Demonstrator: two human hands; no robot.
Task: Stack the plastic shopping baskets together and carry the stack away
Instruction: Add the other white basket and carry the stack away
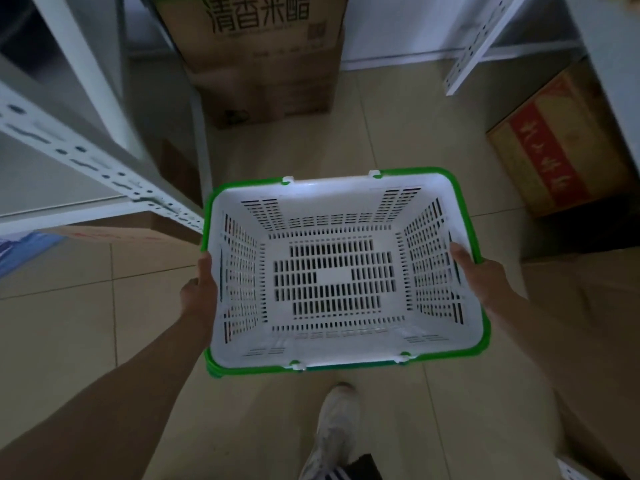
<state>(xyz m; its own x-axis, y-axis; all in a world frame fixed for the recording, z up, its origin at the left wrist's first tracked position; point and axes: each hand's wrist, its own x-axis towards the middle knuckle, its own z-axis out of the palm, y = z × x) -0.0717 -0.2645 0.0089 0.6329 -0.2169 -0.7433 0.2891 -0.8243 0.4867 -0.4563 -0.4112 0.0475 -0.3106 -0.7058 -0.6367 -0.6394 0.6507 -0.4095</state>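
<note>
Being held level above the tiled floor (398, 147), at the middle of the view: a white slotted shopping basket (343, 268) with a green rim, its open top facing the camera and its inside bare. Showing just under the near left corner, a second and third green edge (216, 370), hinting at more baskets nested beneath, though how many cannot be told. Lying folded flat along the far and near rims, the green handles. Gripping the left side, the left hand (201, 289), thumb hooked over the rim and pressing the inner wall, remaining fingers hidden under the outside. Clamping the right side in the same way, the right hand (479, 275), thumb lying inside against the slotted wall, palm wrapping the green edge. Stretching back from both hands toward the bottom corners, two bare forearms. Stepping forward below the basket, a white shoe (334, 431) on the tiles. Standing beyond the basket against the far wall, a large cardboard box (263, 64) printed with dark characters. Running along the left, white perforated metal shelving (86, 157); sitting under shelving at right, a red-and-yellow carton (550, 140).
</note>
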